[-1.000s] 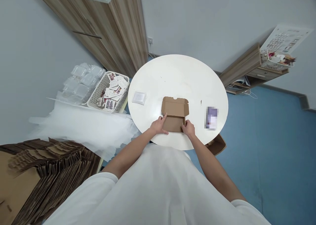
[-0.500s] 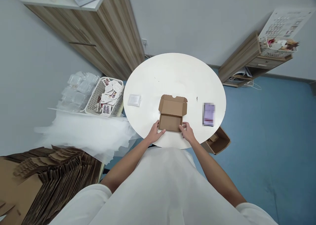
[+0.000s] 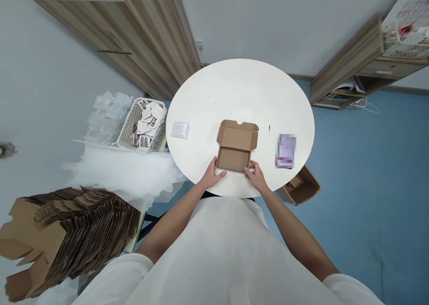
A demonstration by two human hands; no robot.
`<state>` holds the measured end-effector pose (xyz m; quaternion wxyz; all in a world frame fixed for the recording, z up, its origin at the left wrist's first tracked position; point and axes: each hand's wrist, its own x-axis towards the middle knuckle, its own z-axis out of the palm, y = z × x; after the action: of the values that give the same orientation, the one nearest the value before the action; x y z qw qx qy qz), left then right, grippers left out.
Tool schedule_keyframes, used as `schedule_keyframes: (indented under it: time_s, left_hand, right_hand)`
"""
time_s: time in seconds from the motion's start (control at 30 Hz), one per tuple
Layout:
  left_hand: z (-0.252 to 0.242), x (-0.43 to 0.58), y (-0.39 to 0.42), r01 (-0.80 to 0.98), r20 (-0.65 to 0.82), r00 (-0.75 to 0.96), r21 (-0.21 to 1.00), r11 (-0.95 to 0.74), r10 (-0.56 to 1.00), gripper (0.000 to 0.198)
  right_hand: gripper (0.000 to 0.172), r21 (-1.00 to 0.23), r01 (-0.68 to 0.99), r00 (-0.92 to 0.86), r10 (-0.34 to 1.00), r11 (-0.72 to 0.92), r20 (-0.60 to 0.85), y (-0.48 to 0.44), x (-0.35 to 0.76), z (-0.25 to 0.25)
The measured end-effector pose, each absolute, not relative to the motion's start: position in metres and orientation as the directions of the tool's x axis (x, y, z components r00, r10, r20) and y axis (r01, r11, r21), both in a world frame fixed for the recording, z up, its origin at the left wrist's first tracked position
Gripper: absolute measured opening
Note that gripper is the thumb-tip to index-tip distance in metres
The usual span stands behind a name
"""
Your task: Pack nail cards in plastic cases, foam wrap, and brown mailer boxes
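Cardboard box point(image 3: 236, 146) between hands point(image 3: 212, 175) (contact unclear)

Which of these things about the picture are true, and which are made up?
1. The cardboard box on the round white table has its lid open. True.
2. The left hand and the right hand each touch a near corner of the box. True.
3. The clear packet lies inside the box. False: it lies on the table, to the left of the box and apart from it.
4. The stack of flat cardboard sits on the round table. False: it is off the table, to the person's left.
5. The basket beside the table holds small cards. True.
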<state>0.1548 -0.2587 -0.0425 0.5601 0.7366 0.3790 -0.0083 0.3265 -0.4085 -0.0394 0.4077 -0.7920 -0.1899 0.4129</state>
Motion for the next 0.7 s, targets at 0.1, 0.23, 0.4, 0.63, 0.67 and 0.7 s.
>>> schedule_keyframes:
  time_s: [0.1,0.23,0.4,0.63,0.67,0.7]
  left_hand:
    - [-0.044,0.15,-0.26,0.584,-0.434,0.713,0.802,-0.123,0.551,0.091]
    - [-0.038,0.142,-0.251,0.596,-0.418,0.714,0.784,-0.174,0.562,0.087]
    - [-0.031,0.121,-0.204,0.557,-0.226,0.683,0.777,-0.294,0.695,0.065]
    - [-0.035,0.09,-0.091,0.672,-0.115,0.423,0.705,-0.226,0.899,0.053]
    - [-0.037,0.088,-0.076,0.678,-0.134,0.415,0.705,-0.208,0.9,0.054]
    - [-0.039,0.088,-0.063,0.683,-0.151,0.405,0.706,-0.189,0.902,0.056]
  right_hand:
    - [0.055,-0.796,0.065,0.666,0.62,-0.602,-0.414,-0.414,0.323,-0.039]
    - [0.043,-0.777,0.247,0.79,0.585,-0.579,-0.185,-0.409,0.312,-0.024]
    - [0.027,-0.835,0.352,0.677,0.731,-0.422,-0.084,-0.356,0.28,-0.001]
    - [0.037,-0.844,-0.041,0.497,0.722,-0.535,-0.481,-0.231,0.224,-0.008]
    - [0.04,-0.828,-0.092,0.497,0.695,-0.554,-0.52,-0.216,0.219,-0.011]
    - [0.043,-0.816,-0.131,0.5,0.673,-0.563,-0.544,-0.202,0.215,-0.013]
